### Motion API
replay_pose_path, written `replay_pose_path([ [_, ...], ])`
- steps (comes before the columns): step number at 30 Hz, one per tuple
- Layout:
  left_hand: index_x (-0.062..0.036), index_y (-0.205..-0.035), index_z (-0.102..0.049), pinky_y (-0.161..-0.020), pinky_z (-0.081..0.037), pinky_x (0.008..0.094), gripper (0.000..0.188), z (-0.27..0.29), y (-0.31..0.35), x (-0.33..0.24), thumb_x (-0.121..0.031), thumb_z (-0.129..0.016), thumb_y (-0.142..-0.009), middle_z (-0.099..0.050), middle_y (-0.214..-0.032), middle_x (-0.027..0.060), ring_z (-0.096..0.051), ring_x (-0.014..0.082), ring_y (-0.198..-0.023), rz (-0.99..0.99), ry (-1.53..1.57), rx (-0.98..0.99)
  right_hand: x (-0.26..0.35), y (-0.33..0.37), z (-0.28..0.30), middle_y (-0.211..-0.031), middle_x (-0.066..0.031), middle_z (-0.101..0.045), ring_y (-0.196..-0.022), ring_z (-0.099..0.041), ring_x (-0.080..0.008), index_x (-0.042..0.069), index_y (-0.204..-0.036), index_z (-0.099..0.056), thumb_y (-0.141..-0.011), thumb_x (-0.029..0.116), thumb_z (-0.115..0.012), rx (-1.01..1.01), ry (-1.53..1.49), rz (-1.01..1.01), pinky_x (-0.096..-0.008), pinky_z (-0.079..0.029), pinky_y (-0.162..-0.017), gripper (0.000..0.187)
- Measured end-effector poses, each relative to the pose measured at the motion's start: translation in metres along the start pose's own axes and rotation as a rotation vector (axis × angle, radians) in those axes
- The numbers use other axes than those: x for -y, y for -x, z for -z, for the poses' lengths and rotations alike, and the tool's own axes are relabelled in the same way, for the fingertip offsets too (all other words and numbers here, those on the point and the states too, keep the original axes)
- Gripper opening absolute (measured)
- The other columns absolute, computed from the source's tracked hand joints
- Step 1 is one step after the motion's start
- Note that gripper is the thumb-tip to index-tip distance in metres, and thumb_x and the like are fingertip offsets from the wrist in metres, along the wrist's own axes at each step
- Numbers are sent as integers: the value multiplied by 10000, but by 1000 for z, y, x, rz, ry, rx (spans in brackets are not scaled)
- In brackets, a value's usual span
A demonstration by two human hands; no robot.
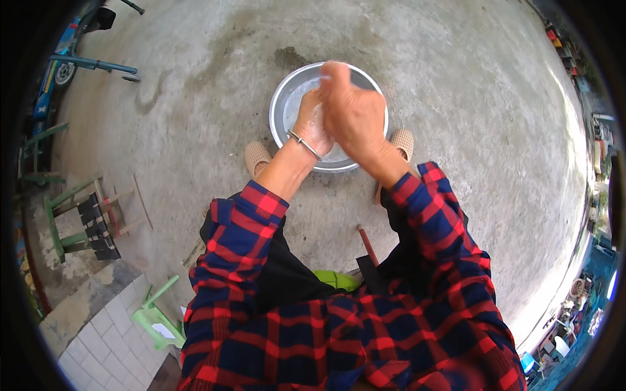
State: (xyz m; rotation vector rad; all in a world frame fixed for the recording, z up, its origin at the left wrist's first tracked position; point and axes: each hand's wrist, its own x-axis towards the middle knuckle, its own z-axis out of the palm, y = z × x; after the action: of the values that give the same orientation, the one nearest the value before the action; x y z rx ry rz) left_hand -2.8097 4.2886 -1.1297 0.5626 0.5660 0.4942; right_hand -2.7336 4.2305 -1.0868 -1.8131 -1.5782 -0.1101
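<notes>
Over a round silver metal basin [282, 107] on the floor, my two hands meet, pressed against each other. My left hand [312, 124], with a silver bangle at its wrist, is under and beside the right one; its fingers are mostly hidden. My right hand [355, 117] lies across it, a little blurred, its fingers curled in and one digit pointing up. Whether something lies between the palms does not show. A wet sheen covers the left palm. The basin's pale inside shows around the hands.
Beige clogs [258, 158] flank the basin on the concrete floor [482, 130]. A reddish stick [368, 244] and a green seat [336, 279] show between my legs. On the left are a wooden frame [59, 221], a light green plastic chair [156, 319] and a blue wheeled vehicle [62, 65].
</notes>
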Motion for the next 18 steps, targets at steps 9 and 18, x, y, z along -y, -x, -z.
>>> replay_pose_path([
  [9, -148, -812, -556, -485, -353, 245, 267, 2, 1, 8, -372, -538, -956, -489, -695, -62, -488, 68, -614, -47, 53, -7, 5, 8, -7, -611, -87, -593, -499, -605, -278, 109, -1074, -481, -892, 90, -557, -158, 2, 268, -372, -446, -441, 197],
  [18, -138, -806, -548, -442, -288, 243, 289, -16, 10, 4, -388, -543, -951, -465, -637, -49, -415, 76, -516, -56, -99, -162, -5, 5, 2, -531, -81, -548, -480, -575, -277, 114, -1050, -516, -910, 132, -566, -35, 16, 85, -379, -410, -437, 150],
])
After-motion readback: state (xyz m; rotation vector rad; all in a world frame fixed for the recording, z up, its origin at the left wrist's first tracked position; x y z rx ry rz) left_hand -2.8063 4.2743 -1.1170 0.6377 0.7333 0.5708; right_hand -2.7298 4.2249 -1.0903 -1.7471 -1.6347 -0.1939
